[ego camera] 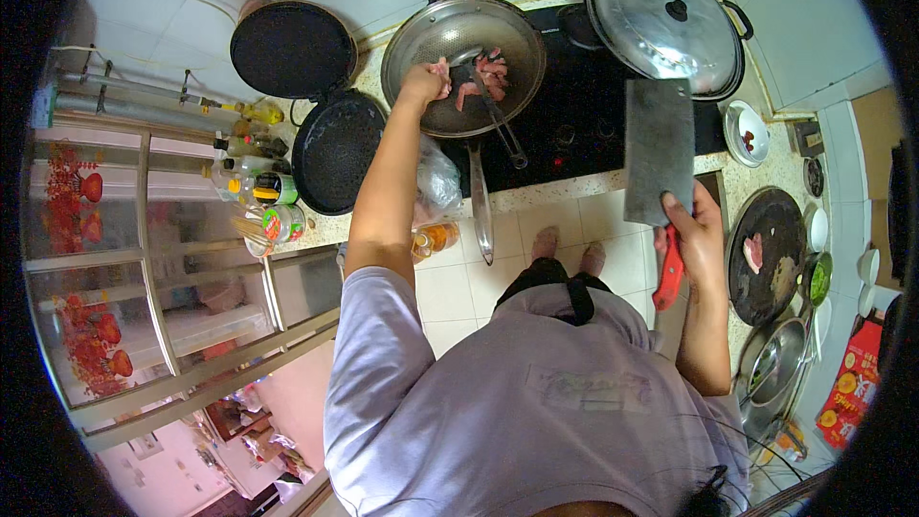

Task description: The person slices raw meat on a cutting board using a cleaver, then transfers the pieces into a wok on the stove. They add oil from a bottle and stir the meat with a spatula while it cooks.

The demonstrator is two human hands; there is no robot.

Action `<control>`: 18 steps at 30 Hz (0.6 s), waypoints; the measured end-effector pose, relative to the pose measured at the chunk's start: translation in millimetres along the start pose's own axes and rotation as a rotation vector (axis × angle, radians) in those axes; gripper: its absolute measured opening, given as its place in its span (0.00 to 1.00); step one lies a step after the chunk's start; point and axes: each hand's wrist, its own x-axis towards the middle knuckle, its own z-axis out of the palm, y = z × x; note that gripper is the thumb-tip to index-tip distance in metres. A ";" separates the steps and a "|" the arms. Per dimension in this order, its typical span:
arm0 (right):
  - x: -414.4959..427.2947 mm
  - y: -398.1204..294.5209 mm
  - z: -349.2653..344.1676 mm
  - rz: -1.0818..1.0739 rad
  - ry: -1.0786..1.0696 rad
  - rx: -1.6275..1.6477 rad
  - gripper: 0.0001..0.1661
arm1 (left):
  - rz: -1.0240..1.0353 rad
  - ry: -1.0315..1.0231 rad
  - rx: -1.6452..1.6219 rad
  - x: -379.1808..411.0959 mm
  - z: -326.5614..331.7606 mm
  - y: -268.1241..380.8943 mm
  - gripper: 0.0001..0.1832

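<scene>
Over the left part of a metal wok (438, 32), my left hand (425, 82) is closed around pieces of raw meat that poke out past the fingers. More raw meat pieces (491, 75) lie in the wok, beside the head of a spatula (506, 131) whose handle rests across the near rim. My right hand (695, 226) grips a cleaver (659, 151) with a red handle, its broad blade raised in front of the counter edge, right of the wok. On the round dark cutting board (767, 294) at the right lies one piece of raw meat (752, 253).
A large lidded pan (664, 21) stands at the back right of the black cooktop (581, 108). An opened black electric griddle (337, 151) and several bottles (251, 165) are at the left. The wok's long handle (481, 208) juts over the counter edge. Bowls (817, 228) stand beyond the board.
</scene>
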 end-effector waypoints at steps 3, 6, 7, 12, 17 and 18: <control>-22.3 8.6 -32.2 0.007 0.087 0.033 0.08 | -0.076 0.014 0.044 17.2 -13.4 -11.9 0.12; -40.8 24.7 -60.7 0.012 0.196 0.087 0.09 | -0.150 0.040 0.169 27.9 -19.3 -20.4 0.07; -45.5 30.1 -70.0 0.004 0.220 0.051 0.10 | -0.197 0.070 0.231 30.2 -17.4 -19.7 0.07; -58.0 43.1 -94.1 -0.002 0.374 0.144 0.13 | -0.174 -0.009 0.241 34.2 -7.2 -13.0 0.04; -55.6 46.3 -105.3 -0.004 0.408 0.213 0.11 | -0.165 -0.043 -0.001 44.5 -22.1 -28.3 0.03; -55.1 46.7 -105.9 -0.004 0.420 0.221 0.11 | -0.160 -0.026 -0.014 43.9 -18.4 -26.1 0.08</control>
